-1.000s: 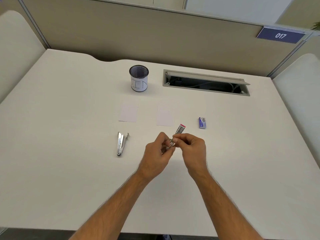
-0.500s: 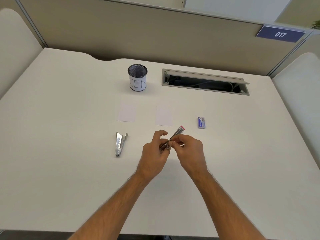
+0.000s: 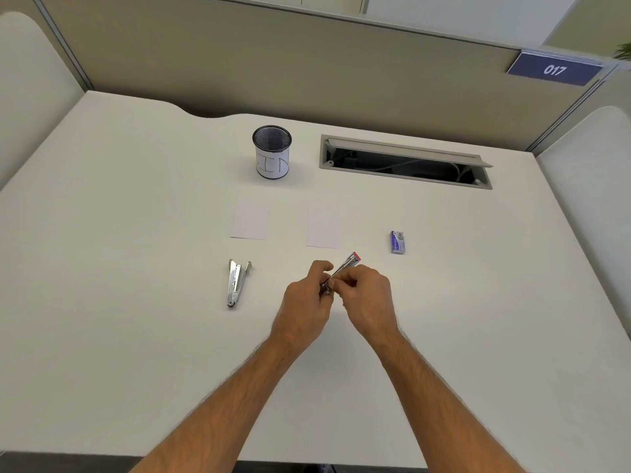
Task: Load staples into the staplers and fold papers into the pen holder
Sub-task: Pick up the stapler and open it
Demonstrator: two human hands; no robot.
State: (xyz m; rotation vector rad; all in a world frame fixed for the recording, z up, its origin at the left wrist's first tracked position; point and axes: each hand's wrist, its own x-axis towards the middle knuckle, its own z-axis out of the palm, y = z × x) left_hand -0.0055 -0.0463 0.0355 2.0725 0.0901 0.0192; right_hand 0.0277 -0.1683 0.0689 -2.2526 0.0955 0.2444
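Both hands, left hand (image 3: 305,298) and right hand (image 3: 367,295), pinch one stapler (image 3: 343,270); its red-tipped long axis points away, up-right.

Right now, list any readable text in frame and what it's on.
"017": white digits on the blue rectangular sign on the partition top.
Black hand-drawn strokes on the white band of the black mesh pen holder: not clearly legible.
Print on the small blue staple box: too small to read.
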